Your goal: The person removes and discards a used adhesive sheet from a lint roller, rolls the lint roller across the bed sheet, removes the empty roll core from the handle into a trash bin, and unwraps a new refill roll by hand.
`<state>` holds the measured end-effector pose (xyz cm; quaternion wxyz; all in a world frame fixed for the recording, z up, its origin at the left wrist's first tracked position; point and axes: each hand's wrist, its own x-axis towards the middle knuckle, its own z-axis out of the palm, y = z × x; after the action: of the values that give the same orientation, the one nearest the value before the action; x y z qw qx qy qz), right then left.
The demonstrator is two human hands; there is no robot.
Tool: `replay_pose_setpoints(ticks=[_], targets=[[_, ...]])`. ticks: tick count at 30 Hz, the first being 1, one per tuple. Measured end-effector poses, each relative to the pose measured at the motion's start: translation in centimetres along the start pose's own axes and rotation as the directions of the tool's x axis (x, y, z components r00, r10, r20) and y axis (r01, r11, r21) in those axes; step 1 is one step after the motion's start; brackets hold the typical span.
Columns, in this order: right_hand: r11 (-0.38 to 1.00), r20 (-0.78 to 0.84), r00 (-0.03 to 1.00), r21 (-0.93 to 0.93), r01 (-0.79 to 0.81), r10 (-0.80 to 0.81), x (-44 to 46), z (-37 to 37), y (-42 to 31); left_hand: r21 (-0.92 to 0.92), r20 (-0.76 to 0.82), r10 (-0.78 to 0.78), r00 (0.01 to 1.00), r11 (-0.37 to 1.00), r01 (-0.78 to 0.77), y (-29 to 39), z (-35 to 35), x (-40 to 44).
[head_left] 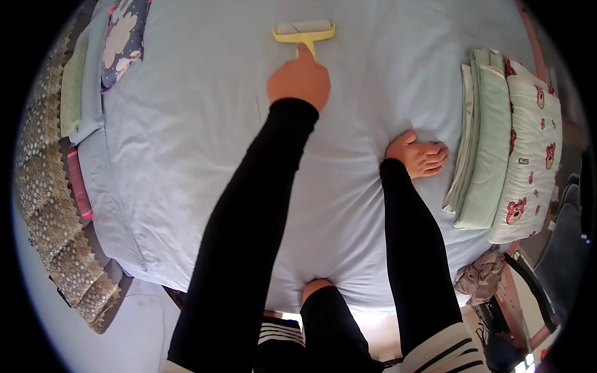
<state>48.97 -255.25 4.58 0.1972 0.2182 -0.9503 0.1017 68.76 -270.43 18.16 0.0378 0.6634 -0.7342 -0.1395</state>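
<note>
My left hand (300,79) is closed around the handle of a lint roller (305,28), arm stretched far forward. The lint roller has a yellow frame and a whitish roll, and it rests against the pale blue bed sheet (186,155). Its handle is mostly hidden by my fingers. Off to the right, my right hand (418,155) lies pressed on the sheet with its thumb apart, holding nothing. Creases run through the fabric around that hand. One knee (318,285) leans on the near edge of the bed.
Folded pale green bedding (488,143) and a bear-print quilt (532,155) lie along the right side. At the left are a floral pillow (124,40) and a lace-trimmed cover (53,205). A crumpled brown cloth (482,278) hangs near the bed's right corner.
</note>
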Motion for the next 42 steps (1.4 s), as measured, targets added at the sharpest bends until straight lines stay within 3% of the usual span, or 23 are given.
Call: replay_pose_setpoints(ticks=[5, 9, 12, 15, 19, 20, 22, 23, 24, 25, 27, 28, 30, 31, 32, 36, 42], targets=[[1.0, -0.035, 0.999, 0.02, 0.009, -0.009, 0.0, 0.0, 0.0, -0.055, 0.248, -0.07, 0.966, 0.995, 0.086, -1.0, 0.5, -11.0], [1.0, -0.037, 0.999, 0.016, 0.011, -0.01, 0.1, 0.2, 0.2, -0.047, 0.18, 0.056, 0.982, 0.998, -0.048, -4.2, 1.6, -23.1], [0.997, -0.062, 0.998, 0.063, 0.036, -0.033, 0.1, 0.7, 0.9, -0.06, 0.192, 0.077, 0.978, 0.996, -0.067, -5.9, 1.5, -30.4], [0.974, 0.112, 0.973, 0.124, 0.187, -0.201, -0.1, -0.8, 3.8, -0.107, 0.253, 0.078, 0.964, 0.993, -0.052, -7.6, 1.2, -36.9], [0.84, 0.34, 0.769, 0.169, 0.516, -0.541, -2.7, -5.0, 13.8, -0.125, 0.256, 0.12, 0.959, 0.988, -0.09, -10.2, 1.7, -44.6], [0.801, 0.356, 0.719, 0.225, 0.554, -0.597, -4.1, -5.5, 18.3, -0.128, 0.264, 0.135, 0.955, 0.986, -0.104, -10.7, 1.9, -46.3], [0.825, 0.553, 0.633, 0.209, 0.525, -0.542, -8.2, -10.0, 26.7, -0.155, 0.294, 0.153, 0.943, 0.982, -0.111, -11.8, -0.3, -48.8], [0.686, 0.535, 0.5, 0.226, 0.691, -0.681, -10.6, -5.9, 36.5, -0.179, 0.326, 0.161, 0.932, 0.978, -0.106, -12.3, -2.1, -50.0], [0.877, 0.733, 0.487, 0.354, 0.324, -0.475, -13.4, -12.2, 37.9, -0.199, 0.351, 0.17, 0.921, 0.975, -0.104, -12.9, -4.1, -50.9], [0.886, 0.867, 0.268, 0.327, 0.329, -0.419, -15.0, -14.3, 41.8, -0.189, 0.301, 0.218, 0.928, 0.968, -0.166, -13.9, -6.0, -52.2], [0.915, 0.865, 0.298, 0.38, 0.133, -0.403, -19.9, -22.2, 45.2, -0.156, 0.221, 0.309, 0.925, 0.948, -0.279, -16.3, -9.7, -55.3], [0.889, 0.913, 0.349, 0.327, -0.32, -0.21, -21.5, -30.6, 41.1, -0.158, 0.165, 0.343, 0.925, 0.935, -0.318, -17.5, -12.1, -56.6], [0.897, 0.93, 0.287, 0.315, -0.309, -0.228, -23.2, -37.1, 40.5, -0.152, 0.05, 0.405, 0.913, 0.907, -0.394, -19.5, -16.7, -58.6], [0.847, 0.924, 0.294, 0.35, -0.399, -0.244, -24.0, -40.3, 39.6, -0.182, 0.056, 0.395, 0.917, 0.907, -0.38, -20.1, -19.1, -59.5], [0.823, 0.935, 0.229, 0.349, -0.447, -0.272, -23.9, -43.2, 38.7, -0.221, 0.008, 0.399, 0.917, 0.895, -0.387, -20.5, -21.6, -61.0], [0.631, 0.856, 0.313, 0.516, -0.58, -0.412, -21.9, -55.9, 32.2, -0.31, -0.152, 0.443, 0.883, 0.827, -0.468, -20.4, -30.1, -64.8], [0.253, 0.665, 0.452, 0.688, -0.68, -0.595, -16.7, -75.6, 27.9, -0.265, -0.32, 0.633, 0.705, 0.655, -0.708, -16.1, -39.5, -70.8]])
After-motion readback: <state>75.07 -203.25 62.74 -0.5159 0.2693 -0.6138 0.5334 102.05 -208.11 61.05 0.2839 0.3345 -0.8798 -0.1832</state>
